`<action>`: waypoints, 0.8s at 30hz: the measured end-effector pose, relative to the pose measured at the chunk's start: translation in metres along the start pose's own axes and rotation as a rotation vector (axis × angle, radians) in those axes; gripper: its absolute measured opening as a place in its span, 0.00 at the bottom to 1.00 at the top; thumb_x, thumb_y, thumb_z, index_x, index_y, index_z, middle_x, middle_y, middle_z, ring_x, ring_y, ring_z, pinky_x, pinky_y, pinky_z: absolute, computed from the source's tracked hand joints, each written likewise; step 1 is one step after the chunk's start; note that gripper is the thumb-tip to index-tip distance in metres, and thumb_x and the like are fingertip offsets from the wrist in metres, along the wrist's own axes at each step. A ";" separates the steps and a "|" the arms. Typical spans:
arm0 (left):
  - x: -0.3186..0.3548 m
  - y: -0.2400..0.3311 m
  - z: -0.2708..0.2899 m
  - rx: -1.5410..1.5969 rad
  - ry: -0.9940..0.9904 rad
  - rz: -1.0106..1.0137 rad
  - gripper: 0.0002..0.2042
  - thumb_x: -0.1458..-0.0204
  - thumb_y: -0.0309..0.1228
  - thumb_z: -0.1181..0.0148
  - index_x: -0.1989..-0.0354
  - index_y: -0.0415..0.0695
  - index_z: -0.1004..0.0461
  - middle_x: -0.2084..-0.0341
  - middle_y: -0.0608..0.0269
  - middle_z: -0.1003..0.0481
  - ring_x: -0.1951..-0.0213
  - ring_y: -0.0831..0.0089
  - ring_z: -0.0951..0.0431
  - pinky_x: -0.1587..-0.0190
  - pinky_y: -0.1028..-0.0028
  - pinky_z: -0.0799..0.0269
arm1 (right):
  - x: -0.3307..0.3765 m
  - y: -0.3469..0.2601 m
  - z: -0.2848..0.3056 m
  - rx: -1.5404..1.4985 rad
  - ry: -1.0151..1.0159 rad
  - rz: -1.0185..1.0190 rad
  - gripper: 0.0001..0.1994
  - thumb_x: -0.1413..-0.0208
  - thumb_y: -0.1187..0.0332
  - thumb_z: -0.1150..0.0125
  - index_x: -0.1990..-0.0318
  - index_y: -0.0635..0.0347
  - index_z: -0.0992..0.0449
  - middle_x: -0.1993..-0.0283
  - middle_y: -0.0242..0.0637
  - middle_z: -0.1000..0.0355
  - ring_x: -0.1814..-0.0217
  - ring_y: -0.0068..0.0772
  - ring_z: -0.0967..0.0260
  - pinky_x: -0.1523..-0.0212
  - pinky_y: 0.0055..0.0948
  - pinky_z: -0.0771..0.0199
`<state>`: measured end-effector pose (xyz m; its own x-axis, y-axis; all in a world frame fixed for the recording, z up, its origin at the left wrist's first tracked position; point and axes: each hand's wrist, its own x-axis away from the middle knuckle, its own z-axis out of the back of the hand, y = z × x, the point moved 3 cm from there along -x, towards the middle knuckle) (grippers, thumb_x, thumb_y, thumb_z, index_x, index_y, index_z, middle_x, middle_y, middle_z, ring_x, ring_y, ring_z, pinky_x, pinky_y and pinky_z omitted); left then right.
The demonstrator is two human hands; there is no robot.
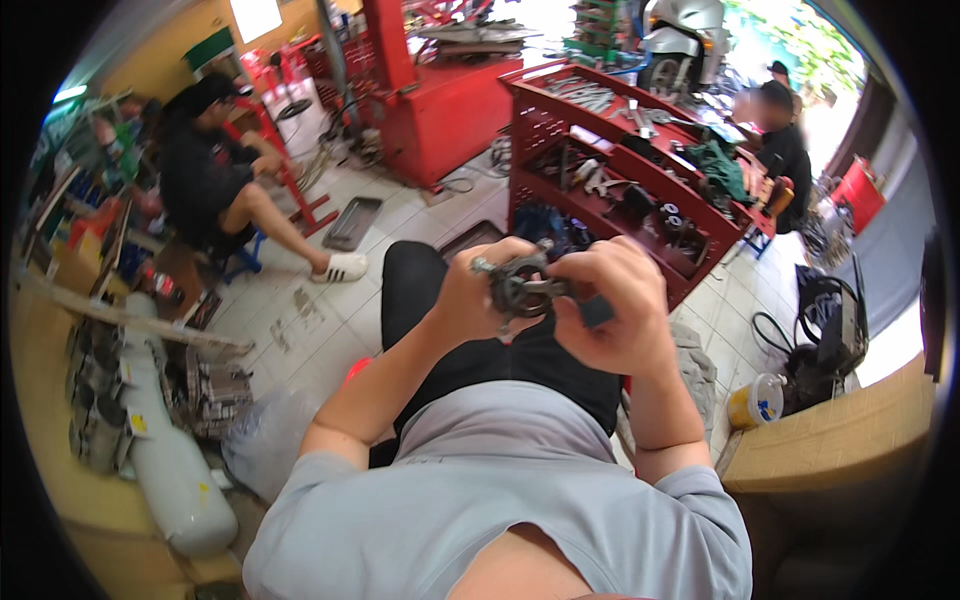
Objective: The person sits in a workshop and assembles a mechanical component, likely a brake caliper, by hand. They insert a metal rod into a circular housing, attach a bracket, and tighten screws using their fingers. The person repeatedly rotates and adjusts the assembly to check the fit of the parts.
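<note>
Both bare hands meet at chest height above the lap of a seated person in a grey short-sleeved shirt and black trousers. The left hand (470, 295) is curled into a loose fist, its fingers closed around one side of a dark, greasy ring-shaped metal part (520, 288) with a bolt-like stub sticking out at its upper left. The right hand (618, 315) closes on the opposite side of the same part, thumb and forefinger pinching its edge, while a small dark blue piece (597, 312) shows between its lower fingers; what that piece is cannot be told. The metal part sits between the two hands, touching both, tilted slightly toward the left hand. Both forearms rise from the lower edge, elbows bent.

Just beyond the hands stands a red metal tool trolley (640, 175) with shelves full of tools. Below and to the right of the right hand, a yellow plastic tub (755, 402) sits on the tiled floor. Well to the left of the left hand, a person in black (215, 180) sits on a low stool, and a white gas cylinder (170, 470) lies on the floor.
</note>
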<state>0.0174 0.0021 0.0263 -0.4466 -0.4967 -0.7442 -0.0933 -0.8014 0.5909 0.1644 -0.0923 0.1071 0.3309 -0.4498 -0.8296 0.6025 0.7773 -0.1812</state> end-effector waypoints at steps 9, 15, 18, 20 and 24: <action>-0.002 0.007 0.000 -0.078 0.010 -0.059 0.24 0.71 0.35 0.24 0.63 0.46 0.27 0.75 0.59 0.22 0.73 0.58 0.21 0.68 0.68 0.25 | 0.005 -0.003 -0.002 -0.004 0.017 -0.059 0.16 0.69 0.76 0.37 0.65 0.60 0.24 0.79 0.30 0.36 0.79 0.30 0.38 0.73 0.29 0.40; -0.002 0.003 -0.001 -0.075 -0.003 -0.036 0.24 0.71 0.35 0.24 0.62 0.45 0.27 0.75 0.60 0.22 0.73 0.59 0.21 0.67 0.69 0.25 | 0.005 0.001 -0.002 0.018 0.051 -0.057 0.15 0.68 0.75 0.36 0.66 0.59 0.25 0.80 0.30 0.36 0.80 0.29 0.40 0.74 0.29 0.42; -0.001 0.002 0.001 -0.049 -0.004 -0.010 0.24 0.71 0.36 0.24 0.62 0.45 0.27 0.75 0.60 0.22 0.73 0.60 0.20 0.67 0.69 0.25 | 0.001 -0.003 -0.004 -0.057 0.087 -0.084 0.13 0.67 0.73 0.33 0.69 0.59 0.25 0.80 0.29 0.37 0.80 0.29 0.41 0.74 0.29 0.42; -0.001 0.003 0.000 -0.040 -0.013 -0.007 0.22 0.68 0.35 0.25 0.63 0.44 0.27 0.76 0.62 0.23 0.74 0.65 0.22 0.68 0.71 0.26 | 0.001 -0.005 -0.002 -0.025 0.053 -0.068 0.14 0.67 0.72 0.31 0.69 0.59 0.26 0.80 0.29 0.36 0.80 0.29 0.41 0.74 0.29 0.42; -0.003 0.005 0.000 -0.093 -0.015 -0.095 0.19 0.63 0.32 0.28 0.64 0.42 0.28 0.76 0.66 0.24 0.76 0.77 0.26 0.69 0.76 0.28 | 0.004 0.001 -0.002 0.021 0.048 -0.039 0.14 0.68 0.72 0.31 0.69 0.58 0.26 0.79 0.29 0.35 0.81 0.28 0.41 0.73 0.28 0.42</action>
<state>0.0182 -0.0010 0.0314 -0.4528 -0.4129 -0.7902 -0.0530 -0.8723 0.4861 0.1647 -0.0926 0.1030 0.2722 -0.4577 -0.8464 0.6298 0.7498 -0.2029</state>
